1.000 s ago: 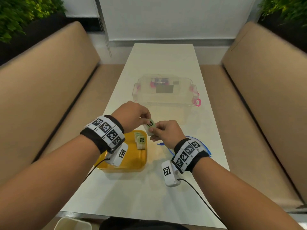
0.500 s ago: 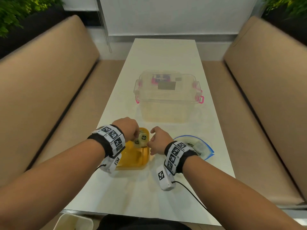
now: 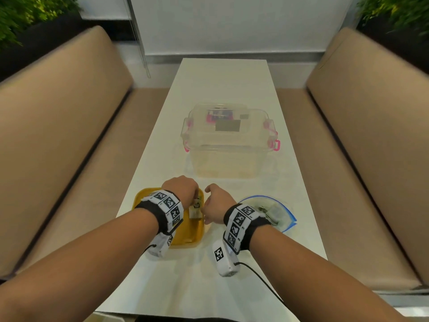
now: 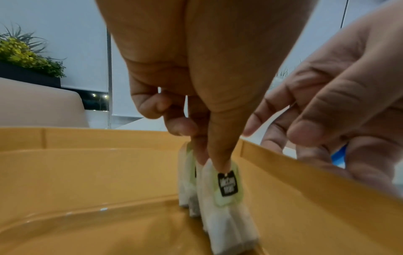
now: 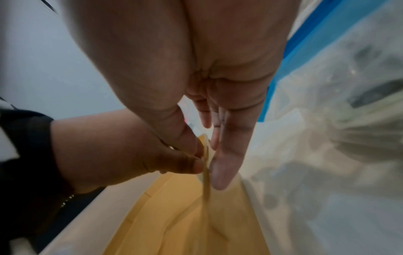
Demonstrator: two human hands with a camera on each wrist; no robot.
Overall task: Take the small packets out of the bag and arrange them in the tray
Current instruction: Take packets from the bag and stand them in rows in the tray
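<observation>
Head view shows the left hand, a second ago raised mid-air, now down in the shallow yellow plastic tray, fingertips pinching a small white green-labelled packet upright against earlier ones. The right hand, emptied and slack, hovers beside; the clear blue-edged bag waits beyond it.

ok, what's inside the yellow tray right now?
Small white packets with green labels stand in a row by the right wall of the yellow tray; the left hand pinches the nearest. At least three show; the exact count is hidden by the hand.

Straight-fingered right hand beside tray
</observation>
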